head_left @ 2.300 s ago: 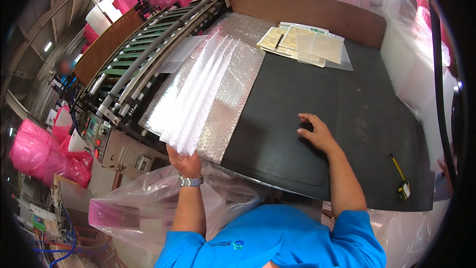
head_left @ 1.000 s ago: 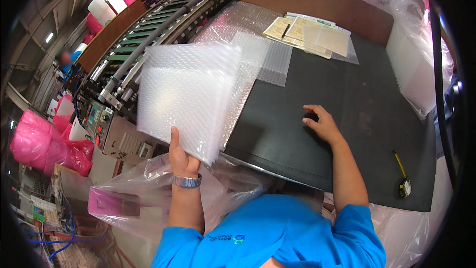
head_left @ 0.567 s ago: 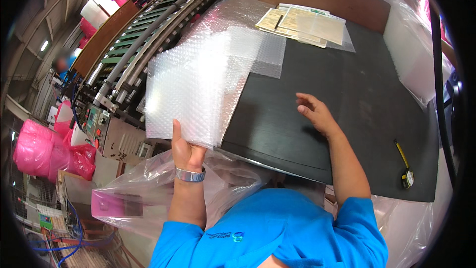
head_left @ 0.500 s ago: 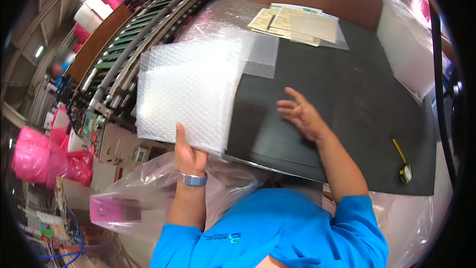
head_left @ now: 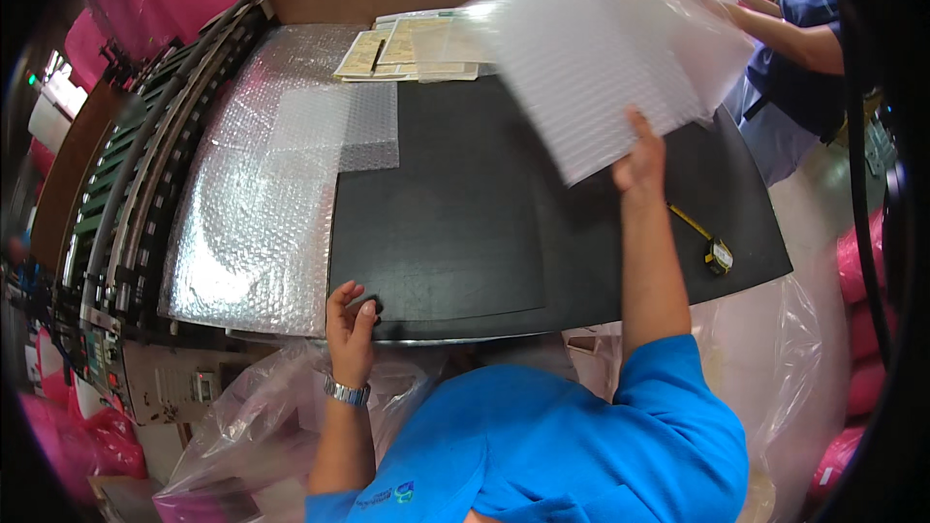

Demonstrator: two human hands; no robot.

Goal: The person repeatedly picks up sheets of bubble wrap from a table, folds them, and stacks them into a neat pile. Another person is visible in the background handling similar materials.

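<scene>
Black worktop; bubble-wrap bundle at one o'clock, now switched from left hand to right hand, whose fingers grip its near edge; left fingers half-curled, freed, at eight o'clock.

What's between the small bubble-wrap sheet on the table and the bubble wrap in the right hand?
Bare black tabletop, seen in the head view, separates the small sheet from the held bubble wrap.

Bright blue short-sleeved shirt, 1 silver metal wristwatch

Downward head-worn fisheye view
</scene>
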